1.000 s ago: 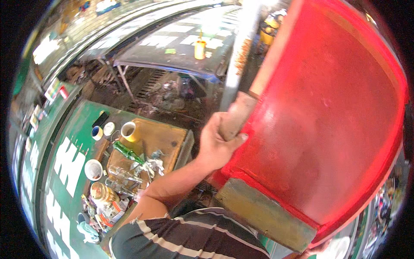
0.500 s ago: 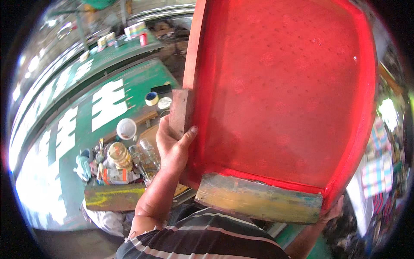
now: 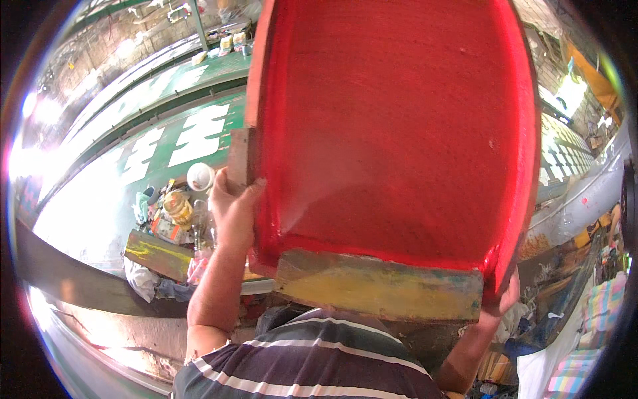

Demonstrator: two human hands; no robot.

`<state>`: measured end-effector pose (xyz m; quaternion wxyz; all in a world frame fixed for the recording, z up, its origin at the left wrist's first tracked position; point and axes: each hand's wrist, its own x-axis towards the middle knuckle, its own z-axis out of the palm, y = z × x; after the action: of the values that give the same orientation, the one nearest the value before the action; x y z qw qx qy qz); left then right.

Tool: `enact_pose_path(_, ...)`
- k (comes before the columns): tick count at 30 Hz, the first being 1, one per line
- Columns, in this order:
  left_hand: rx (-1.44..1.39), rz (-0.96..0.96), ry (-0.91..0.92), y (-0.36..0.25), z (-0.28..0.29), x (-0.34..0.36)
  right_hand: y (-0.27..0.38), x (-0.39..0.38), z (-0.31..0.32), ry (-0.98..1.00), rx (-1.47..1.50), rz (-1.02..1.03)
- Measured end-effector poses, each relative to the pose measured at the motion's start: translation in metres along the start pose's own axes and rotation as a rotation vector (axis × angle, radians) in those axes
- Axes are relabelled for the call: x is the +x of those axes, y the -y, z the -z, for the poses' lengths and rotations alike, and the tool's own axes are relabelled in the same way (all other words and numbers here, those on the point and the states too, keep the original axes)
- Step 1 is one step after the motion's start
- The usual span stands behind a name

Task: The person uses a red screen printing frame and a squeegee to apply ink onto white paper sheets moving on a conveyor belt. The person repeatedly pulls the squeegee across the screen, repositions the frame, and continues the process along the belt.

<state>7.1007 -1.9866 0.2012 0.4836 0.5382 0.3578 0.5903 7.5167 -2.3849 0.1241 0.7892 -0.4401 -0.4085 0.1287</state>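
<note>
A large screen-printing frame (image 3: 392, 153), stained red across its mesh and inner edges, is tilted up before my chest. A paint-smeared wooden board (image 3: 379, 287) runs along its near edge, and a small wooden block (image 3: 242, 157) sits on its left side. My left hand (image 3: 235, 203) is closed on that left side just below the block, thumb on the red edge. Around the near right corner my right hand (image 3: 506, 296) is wrapped, its fingers mostly hidden behind the frame.
Left of me, a long green table (image 3: 222, 126) carries white shapes. On its near end stand a white cup (image 3: 200, 176), a yellowish jar (image 3: 177, 207), clear bottles and a yellow-streaked board (image 3: 158, 255). Plastic sheeting (image 3: 585, 193) and checked cloth (image 3: 606, 302) lie at the right.
The frame has shifted left in view and stands straighter, with both hands still on it. My view has turned, so more of the right side and the lower left shows.
</note>
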Motion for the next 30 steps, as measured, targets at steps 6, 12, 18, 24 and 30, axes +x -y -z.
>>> enact_pose_path(6,0.085,0.037,-0.029,-0.024,-0.047,0.015,-0.005,0.053,0.016,-0.152,0.673,-0.378)
enact_pose_path(12,0.153,0.015,-0.078,-0.016,-0.038,0.02,-0.044,0.078,0.014,-0.039,0.667,-0.386)
enact_pose_path(18,0.248,0.013,-0.283,-0.012,0.02,0.026,-0.109,0.151,-0.046,0.069,0.54,-0.539)
enact_pose_path(24,0.711,-0.119,-0.667,-0.009,0.073,-0.004,-0.223,0.242,-0.143,0.292,0.65,-0.836)
enact_pose_path(30,0.58,0.036,-1.05,0.024,0.051,-0.042,-0.348,0.326,-0.242,0.657,0.811,-0.985)
